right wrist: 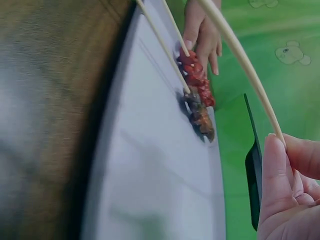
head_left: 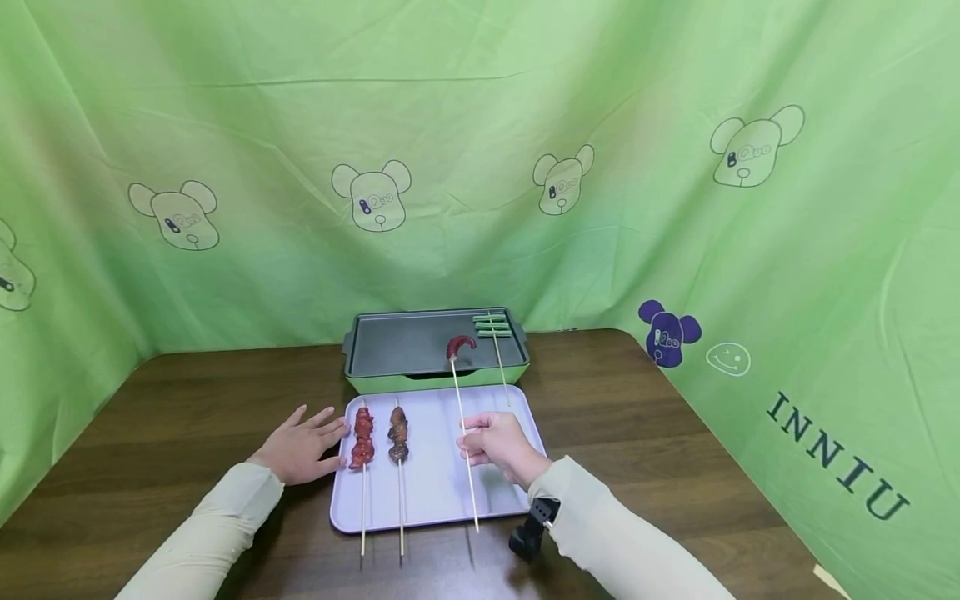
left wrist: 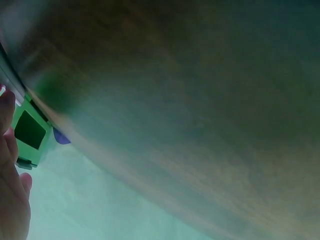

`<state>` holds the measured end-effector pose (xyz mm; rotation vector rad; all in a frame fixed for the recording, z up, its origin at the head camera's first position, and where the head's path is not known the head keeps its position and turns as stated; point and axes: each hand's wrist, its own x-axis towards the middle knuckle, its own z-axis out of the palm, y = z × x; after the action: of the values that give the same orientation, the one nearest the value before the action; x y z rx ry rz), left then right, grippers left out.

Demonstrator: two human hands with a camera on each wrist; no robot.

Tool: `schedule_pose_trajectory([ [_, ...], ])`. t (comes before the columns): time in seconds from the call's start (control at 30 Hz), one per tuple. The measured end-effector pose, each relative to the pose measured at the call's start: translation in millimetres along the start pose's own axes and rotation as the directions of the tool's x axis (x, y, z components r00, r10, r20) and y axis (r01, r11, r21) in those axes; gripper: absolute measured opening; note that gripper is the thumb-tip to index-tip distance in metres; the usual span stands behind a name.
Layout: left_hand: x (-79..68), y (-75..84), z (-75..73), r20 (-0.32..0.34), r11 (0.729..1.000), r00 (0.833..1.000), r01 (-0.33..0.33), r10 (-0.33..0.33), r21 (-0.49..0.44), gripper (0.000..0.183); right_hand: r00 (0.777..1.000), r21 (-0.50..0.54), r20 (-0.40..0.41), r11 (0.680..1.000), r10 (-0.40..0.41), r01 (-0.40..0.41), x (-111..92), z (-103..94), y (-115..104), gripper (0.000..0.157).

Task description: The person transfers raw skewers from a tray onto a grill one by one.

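Observation:
My right hand [head_left: 498, 447] pinches the wooden stick of a skewer with a curled dark red octopus-tentacle-like piece [head_left: 460, 345] at its far end. That piece appears in front of the grill plate; whether it touches cannot be told. In the right wrist view the thumb and fingers press the stick [right wrist: 247, 65] between them. My left hand [head_left: 300, 447] has its fingers spread against the left edge of the pale lilac tray [head_left: 442, 500]. On the tray lie a red meat skewer [head_left: 362, 439] and a brown meat skewer [head_left: 398, 435], sticks toward me.
Behind the tray stands a green grill with a dark flat plate [head_left: 405, 340]. A skewer of green vegetable pieces [head_left: 492, 325] lies on its right side, stick reaching over the tray. A green curtain [head_left: 465, 267] hangs behind the wooden table [head_left: 622, 433].

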<state>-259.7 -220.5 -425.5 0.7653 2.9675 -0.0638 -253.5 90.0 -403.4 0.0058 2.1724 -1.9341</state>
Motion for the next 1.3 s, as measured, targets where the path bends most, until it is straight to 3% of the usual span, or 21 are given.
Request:
schedule_pose_trajectory([
  [0.43, -1.2, 0.7, 0.6, -0.004, 1.0, 1.0, 0.002, -0.002, 0.01, 0.058, 0.997, 0.047, -0.076, 0.999, 0.027, -0.024, 32.1, 15.5, -22.8, 0.024],
  [0.8, -2.6, 1.2, -2.4, 0.006, 1.0, 1.0, 0.01, -0.01, -0.003, 0.058, 0.995, 0.009, -0.064, 0.997, 0.073, -0.073, 57.7, 2.4, -54.7, 0.029],
  [1.3, -1.6, 0.1, -1.4, 0.005, 1.0, 1.0, 0.001, -0.001, 0.011, 0.058, 0.992, -0.041, -0.103, 0.996, 0.072, -0.076, 71.9, 2.6, -58.2, 0.026],
])
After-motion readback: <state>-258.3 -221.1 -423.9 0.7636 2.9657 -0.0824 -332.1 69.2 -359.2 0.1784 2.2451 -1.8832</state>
